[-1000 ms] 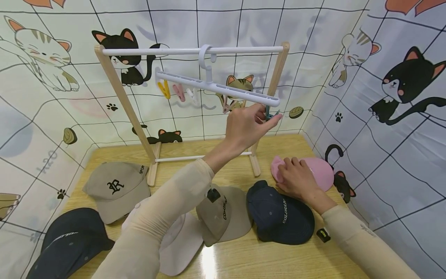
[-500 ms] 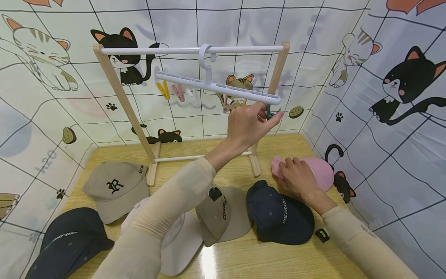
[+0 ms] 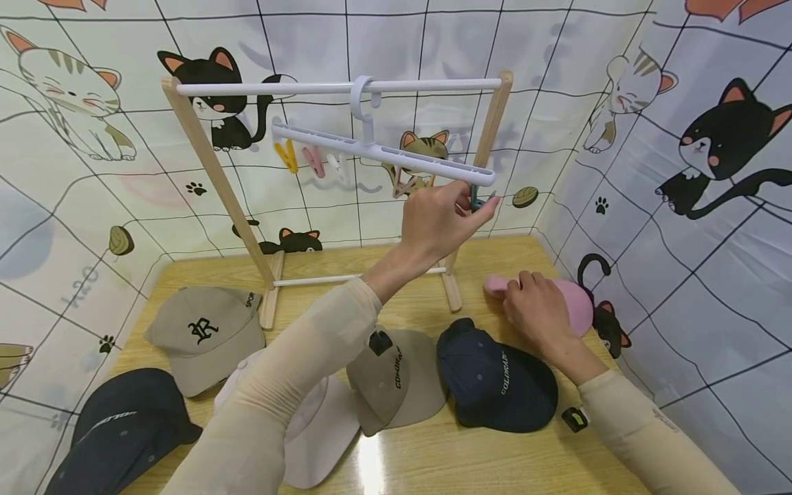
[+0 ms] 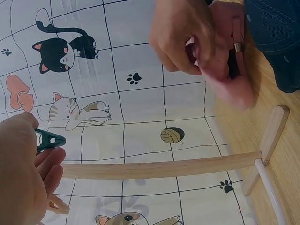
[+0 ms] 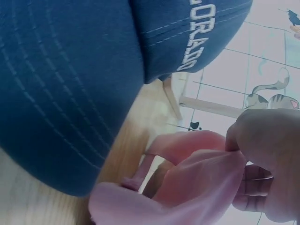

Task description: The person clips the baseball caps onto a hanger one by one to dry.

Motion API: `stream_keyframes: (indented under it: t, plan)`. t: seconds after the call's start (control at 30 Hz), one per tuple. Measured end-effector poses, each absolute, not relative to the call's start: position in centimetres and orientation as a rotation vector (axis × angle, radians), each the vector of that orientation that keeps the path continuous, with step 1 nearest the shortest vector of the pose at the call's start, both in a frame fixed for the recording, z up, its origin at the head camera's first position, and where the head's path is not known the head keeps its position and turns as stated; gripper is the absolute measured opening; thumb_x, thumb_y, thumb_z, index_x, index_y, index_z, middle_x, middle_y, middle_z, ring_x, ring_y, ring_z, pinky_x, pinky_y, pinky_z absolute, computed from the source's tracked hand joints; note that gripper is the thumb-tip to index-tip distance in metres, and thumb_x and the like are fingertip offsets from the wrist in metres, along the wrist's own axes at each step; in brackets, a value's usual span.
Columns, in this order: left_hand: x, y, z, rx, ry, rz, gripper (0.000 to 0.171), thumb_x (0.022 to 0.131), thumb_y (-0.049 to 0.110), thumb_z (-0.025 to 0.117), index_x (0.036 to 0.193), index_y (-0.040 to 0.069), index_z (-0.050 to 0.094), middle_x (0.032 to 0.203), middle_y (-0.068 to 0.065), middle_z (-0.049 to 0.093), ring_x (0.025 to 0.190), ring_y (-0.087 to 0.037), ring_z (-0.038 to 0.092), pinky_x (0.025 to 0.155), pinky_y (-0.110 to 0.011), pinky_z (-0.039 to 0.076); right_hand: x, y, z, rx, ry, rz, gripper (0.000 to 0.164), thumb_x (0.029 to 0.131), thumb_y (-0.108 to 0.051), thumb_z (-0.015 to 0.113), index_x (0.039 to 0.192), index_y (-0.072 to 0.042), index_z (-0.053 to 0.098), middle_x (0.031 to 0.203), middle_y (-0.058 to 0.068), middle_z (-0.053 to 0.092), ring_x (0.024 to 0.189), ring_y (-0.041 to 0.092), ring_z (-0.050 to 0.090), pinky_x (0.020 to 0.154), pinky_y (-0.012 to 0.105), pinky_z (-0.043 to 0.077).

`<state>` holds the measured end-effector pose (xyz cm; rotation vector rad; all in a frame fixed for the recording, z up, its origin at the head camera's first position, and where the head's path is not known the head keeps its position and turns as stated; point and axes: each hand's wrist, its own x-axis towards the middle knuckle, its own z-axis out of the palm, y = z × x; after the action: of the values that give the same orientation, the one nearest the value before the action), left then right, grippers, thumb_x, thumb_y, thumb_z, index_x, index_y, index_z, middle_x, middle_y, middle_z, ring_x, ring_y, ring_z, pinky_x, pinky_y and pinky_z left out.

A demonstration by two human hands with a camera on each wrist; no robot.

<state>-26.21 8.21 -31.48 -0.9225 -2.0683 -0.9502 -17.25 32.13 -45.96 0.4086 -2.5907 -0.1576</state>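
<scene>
Plainly, the right hand (image 3: 537, 308) grips one pink cap (image 3: 577, 304) of six.

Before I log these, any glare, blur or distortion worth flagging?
Head: bright glare streak on the table; grid lines bend, though lens or cloth I can't tell. Left wrist: pink cap's lower edge smeared, likely motion. Right wrist: wall washed out, pink cap soft.
</scene>
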Motion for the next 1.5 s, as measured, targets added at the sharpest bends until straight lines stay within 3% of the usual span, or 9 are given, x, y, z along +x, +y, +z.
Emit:
stream_keyframes:
  t: [0.2,0.4,0.7,0.9,1.0,1.13,1.27,1.5]
  plan:
    - [-26.2,8.1,-31.4,-0.926,-2.07,-0.956,0.036,0.101,0.04,0.085,0.085,0.01,0.074,0.08,-0.001,0.085,0.067,-0.014,0.078,0.055,-0.024,0.048,-17.1,32.2,-45.4,0.332,-2.642,-0.094,0.014,0.097,0.0,0.07,0.087,0.01,0.069,0.081,0.022,0.061,0.065,0.037,0.059,0.052,0.051,0.052]
    - [-26.2,8.2,-31.6,-0.926,-2.056,-0.957,0.035,0.101,0.039,0.086,0.084,0.011,0.074,0.08,-0.001,0.085,0.067,-0.013,0.079,0.053,-0.022,0.045,-17.0,32.3,-45.3,0.269,-2.682,-0.087,0.023,0.104,-0.004,0.067,0.084,0.007,0.062,0.078,0.022,0.062,0.06,0.037,0.058,0.048,0.05,0.049]
    - [-26.2,8.0,-32.0,-0.926,-2.061,-0.967,0.035,0.101,0.039,0.085,0.085,0.01,0.074,0.08,-0.001,0.085,0.066,-0.014,0.079,0.052,-0.021,0.042,-16.3,32.7,-44.8,0.21,-2.816,-0.119,0.026,0.117,-0.016,0.061,0.098,0.001,0.053,0.062,0.016,0.057,0.046,0.032,0.051,0.044,0.046,0.039]
    - [-26.3,8.1,-32.1,-0.931,-2.053,-0.98,0.033,0.1,0.038,0.086,0.086,0.01,0.075,0.08,-0.001,0.085,0.068,-0.013,0.08,0.053,-0.022,0.046,-16.0,32.6,-43.8,0.201,-2.863,-0.073,0.022,0.113,-0.014,0.066,0.103,0.002,0.053,0.067,0.017,0.061,0.052,0.034,0.057,0.045,0.05,0.045]
    - [-26.4,8.1,-32.2,-0.933,-2.039,-0.987,0.031,0.1,0.036,0.086,0.088,0.009,0.075,0.081,-0.002,0.086,0.07,-0.012,0.082,0.054,-0.023,0.051,-16.0,32.7,-43.4,0.225,-2.825,-0.068,0.027,0.107,-0.013,0.076,0.102,0.002,0.054,0.066,0.015,0.06,0.052,0.034,0.057,0.045,0.05,0.046]
    - [-26.5,8.0,-32.1,-0.925,-2.032,-1.005,0.029,0.101,0.035,0.086,0.091,0.009,0.077,0.082,-0.003,0.086,0.072,-0.012,0.083,0.057,-0.024,0.056,-16.1,33.0,-43.0,0.252,-2.724,0.011,0.035,0.102,-0.016,0.084,0.094,-0.001,0.054,0.059,0.01,0.051,0.047,0.03,0.05,0.043,0.043,0.038]
    - [-26.6,7.8,-32.1,-0.903,-2.028,-1.017,0.028,0.1,0.035,0.086,0.091,0.01,0.078,0.082,-0.003,0.086,0.073,-0.011,0.084,0.057,-0.024,0.057,-16.2,33.2,-42.2,0.252,-2.675,0.153,0.026,0.104,-0.011,0.078,0.093,-0.002,0.056,0.059,0.007,0.047,0.046,0.024,0.042,0.044,0.036,0.031]
    - [-26.7,7.5,-31.9,-0.895,-2.019,-1.046,0.028,0.1,0.035,0.086,0.088,0.011,0.079,0.087,-0.002,0.087,0.077,-0.012,0.085,0.058,-0.025,0.056,-16.2,33.6,-40.1,0.276,-2.634,0.293,0.006,0.102,-0.001,0.07,0.101,0.004,0.067,0.063,0.012,0.059,0.05,0.022,0.046,0.049,0.035,0.034]
